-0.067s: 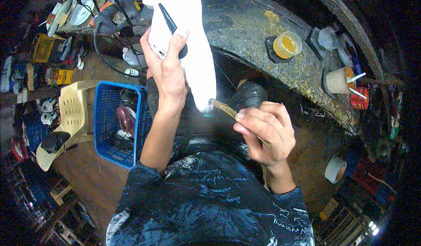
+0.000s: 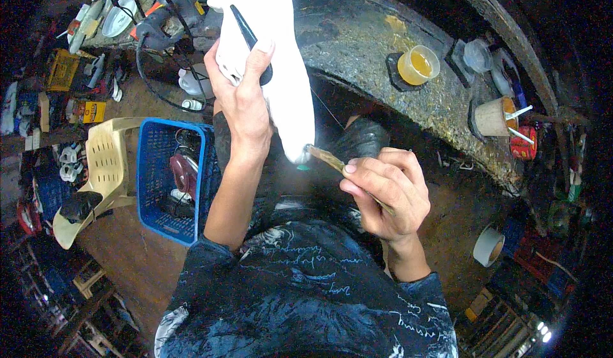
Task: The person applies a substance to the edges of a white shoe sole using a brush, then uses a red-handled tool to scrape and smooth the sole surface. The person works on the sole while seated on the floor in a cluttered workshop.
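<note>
Overexposed and glaring white, a long shoe-like piece [image 2: 284,102] hangs tilted in front of me, its narrow end toward my body. My left hand [image 2: 242,99] grips its left side, the thumb pressing on top. Beside that thumb lies a black tapered strip [image 2: 246,29]; whether it belongs to the white piece or is a separate tool I cannot tell. Between thumb and fingers, my right hand [image 2: 389,195] pinches a slim, brown-stained brush [image 2: 330,160]. The brush tip meets the lower end of the white piece, where a small grey-green patch shows.
On the stained workbench [image 2: 357,32] stands a cup of yellow liquid [image 2: 418,65]. Farther right is a beige pot [image 2: 495,117] holding white sticks, next to a red can [image 2: 523,144]. A blue basket [image 2: 145,185] and a cream plastic chair [image 2: 105,157] stand at left. Cables hang upper left.
</note>
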Tool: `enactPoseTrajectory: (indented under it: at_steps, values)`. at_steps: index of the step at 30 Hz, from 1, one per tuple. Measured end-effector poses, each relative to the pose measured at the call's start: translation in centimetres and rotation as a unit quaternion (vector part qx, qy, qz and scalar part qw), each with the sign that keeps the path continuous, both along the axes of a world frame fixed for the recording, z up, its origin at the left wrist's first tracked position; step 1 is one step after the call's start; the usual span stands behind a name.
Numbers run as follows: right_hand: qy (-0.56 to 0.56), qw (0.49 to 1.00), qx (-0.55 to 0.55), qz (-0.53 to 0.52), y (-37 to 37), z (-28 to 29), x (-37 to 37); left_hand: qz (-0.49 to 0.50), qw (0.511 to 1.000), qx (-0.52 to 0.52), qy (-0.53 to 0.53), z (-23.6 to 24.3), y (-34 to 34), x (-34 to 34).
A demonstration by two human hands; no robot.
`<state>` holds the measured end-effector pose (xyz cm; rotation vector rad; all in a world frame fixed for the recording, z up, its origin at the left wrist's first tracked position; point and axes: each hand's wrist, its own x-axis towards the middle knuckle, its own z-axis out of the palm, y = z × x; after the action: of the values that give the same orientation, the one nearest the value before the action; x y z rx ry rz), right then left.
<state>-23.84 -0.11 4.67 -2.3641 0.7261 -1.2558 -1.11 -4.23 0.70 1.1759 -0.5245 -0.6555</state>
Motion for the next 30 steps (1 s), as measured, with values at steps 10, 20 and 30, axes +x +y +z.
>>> enactPoseTrajectory:
  at_steps: [10, 20, 30]
  values:
    - [-0.237, 0.928, 0.272, -0.089, -0.6, -1.1, 0.1, -0.066, 0.993, 0.006, 0.095, 0.4, 0.2, 0.2]
    - [-0.277, 0.889, 0.344, -0.123, -3.2, -0.3, 2.9, -0.059, 0.998, 0.007, 0.001, 1.0, 1.3, -0.3]
    - [-0.164, 0.957, 0.214, -0.108, -3.8, -0.3, 2.2, -0.044, 0.993, -0.008, -0.106, 1.0, 1.6, -0.4]
